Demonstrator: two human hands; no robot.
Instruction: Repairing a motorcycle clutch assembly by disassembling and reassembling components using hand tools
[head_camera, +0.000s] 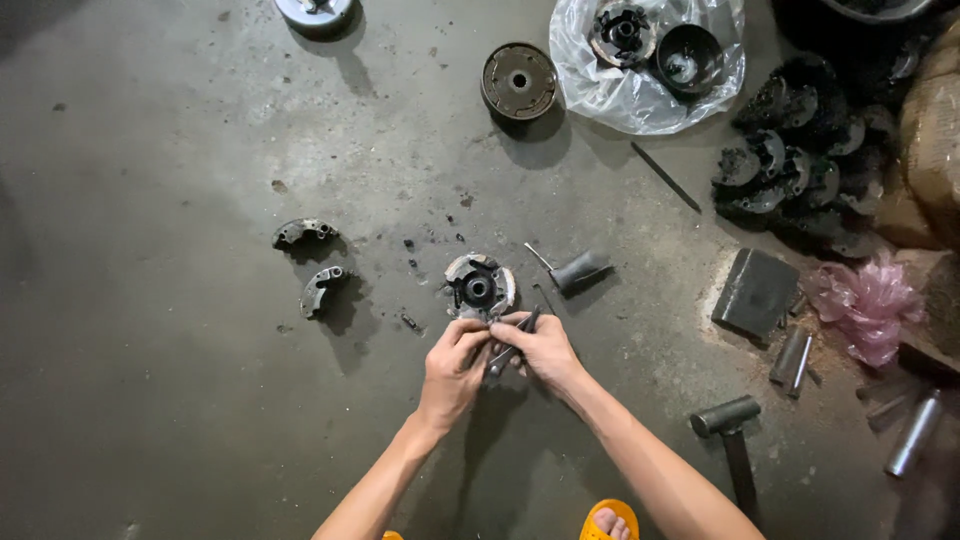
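A round metal clutch assembly (479, 286) with a dark hub lies on the concrete floor. My left hand (453, 366) grips its near edge with the fingers curled. My right hand (541, 349) is closed on a thin dark metal tool (513, 344), whose tip points at the assembly's near edge. The two hands touch each other just below the assembly. What lies under the fingers is hidden.
Two loose clutch shoes (303, 232) (321, 289) lie to the left. A grey cylinder (580, 270) sits right of the assembly. A hammer (728, 428), metal block (755, 290), rods (792, 358), a stack of dark parts (790, 165), a drum (518, 81) and a plastic bag (640, 70) lie right and beyond.
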